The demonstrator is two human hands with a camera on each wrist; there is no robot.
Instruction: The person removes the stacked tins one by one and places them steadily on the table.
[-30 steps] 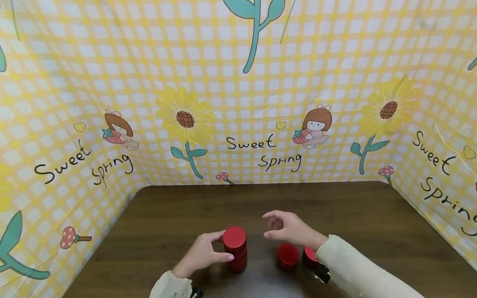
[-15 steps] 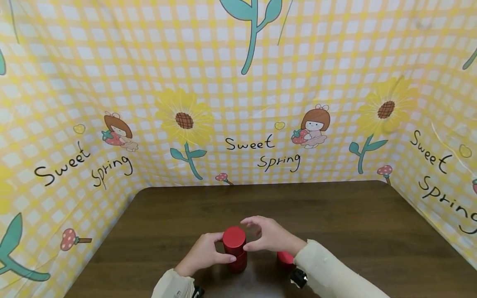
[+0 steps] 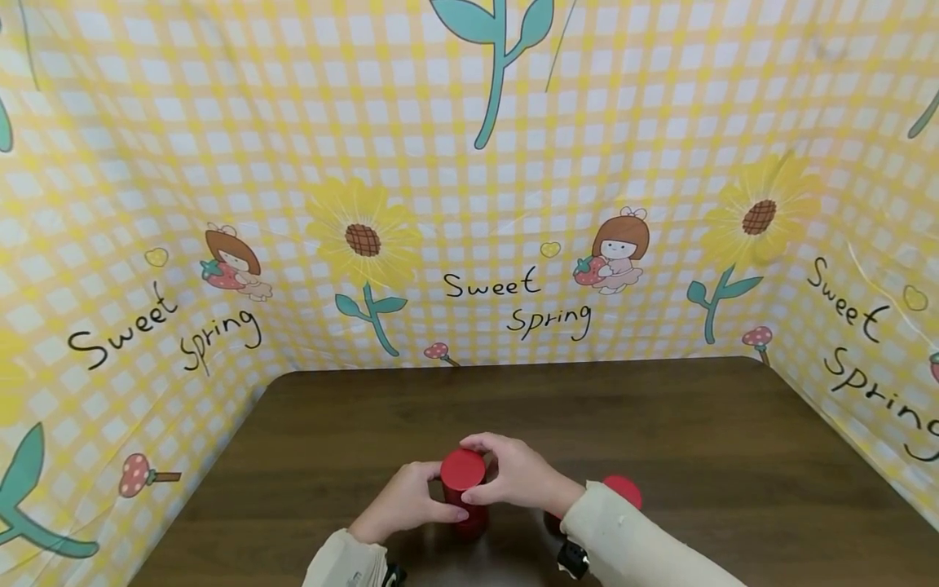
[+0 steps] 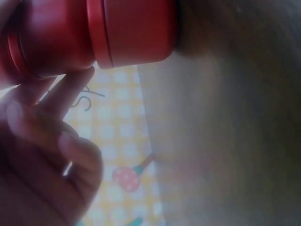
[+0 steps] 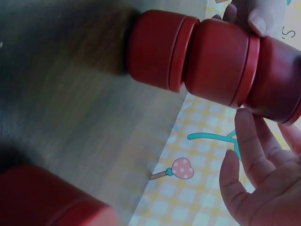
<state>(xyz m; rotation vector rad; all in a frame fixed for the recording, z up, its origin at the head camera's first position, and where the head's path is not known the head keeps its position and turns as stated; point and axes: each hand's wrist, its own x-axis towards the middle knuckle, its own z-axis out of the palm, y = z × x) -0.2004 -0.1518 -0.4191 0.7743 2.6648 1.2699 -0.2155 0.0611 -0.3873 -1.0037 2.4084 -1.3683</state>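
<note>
Three red lidded tins stand in an upright stack near the table's front: a bottom tin (image 5: 153, 49), a middle tin (image 5: 216, 61) and a top tin (image 3: 464, 469). From the left, my left hand (image 3: 403, 501) holds the stack about its middle between thumb and fingers. My right hand (image 3: 524, 474) grips the top tin from the right, thumb in front and index finger behind its lid. In the left wrist view, a fingertip (image 4: 87, 75) meets the tin near a lid seam.
Right of the stack, another red tin (image 3: 623, 491) shows beyond my right sleeve (image 3: 631, 530). A further tin (image 3: 552, 522) is mostly hidden under that wrist. The brown table (image 3: 352, 416) is backed by a yellow checked cloth (image 3: 469, 204).
My right hand has come left from above the loose tins to the top of the stack and taken hold there. My left hand has stayed on the stack.
</note>
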